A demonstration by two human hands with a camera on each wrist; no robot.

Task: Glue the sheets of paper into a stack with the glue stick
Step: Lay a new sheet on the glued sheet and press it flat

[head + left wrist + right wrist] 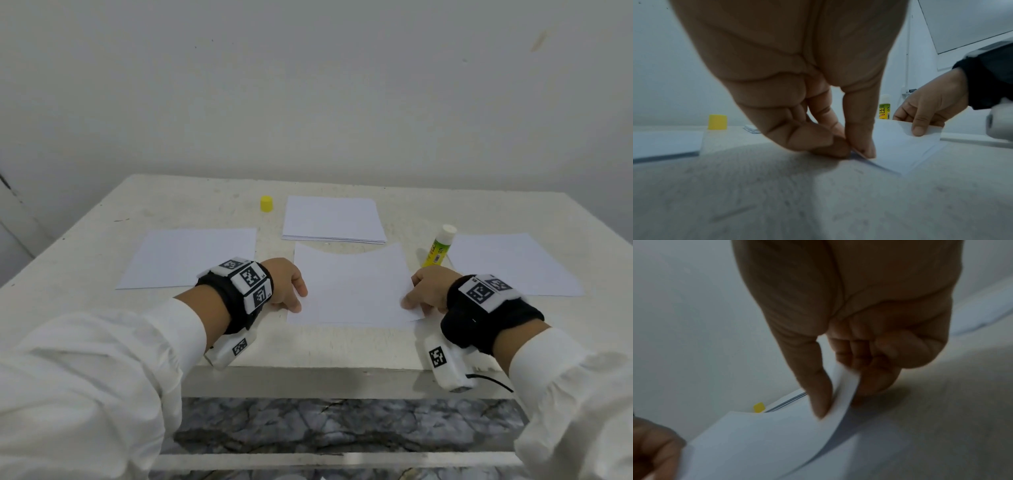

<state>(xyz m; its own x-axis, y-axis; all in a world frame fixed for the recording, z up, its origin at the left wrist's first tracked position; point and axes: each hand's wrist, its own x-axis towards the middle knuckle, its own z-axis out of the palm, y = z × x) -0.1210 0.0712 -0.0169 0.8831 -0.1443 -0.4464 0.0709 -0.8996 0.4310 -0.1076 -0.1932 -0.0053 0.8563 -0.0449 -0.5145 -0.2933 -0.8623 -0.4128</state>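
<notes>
Plain pale wall rises behind a speckled off-white bench (212, 342) whose near edge runs across the head view, with grey marbled flooring below it. On the bench lie several white sheets of paper. A single white sheet (191, 257) rests flat at the left, and another single white sheet (510, 263) lies at the right. A squared pile of white sheets (332, 219) sits toward the far middle.

Nearest the person, a white top sheet (352, 287) is held by both hands over another white sheet lying flat on the bench; its far edge bows upward in a curve, and its right edge is lifted clear of the sheet beneath. The left hand (284, 286) pinches the top sheet's left edge, thumb over the paper and curled fingers (818, 142) under it, down against the bench. The right hand (428, 291) pinches the right edge, thumb pressing on top and the fingers (875, 369) curled beneath, so the paper bends between them. Both wrists wear black bands with white marker blocks, and white sleeves cover the forearms.

An uncapped yellow-green glue stick with a white tip (440, 246) stands between the held sheet and the right sheet, near the right hand. Its small yellow plastic cap (267, 203) stands apart, just left of the far pile.
</notes>
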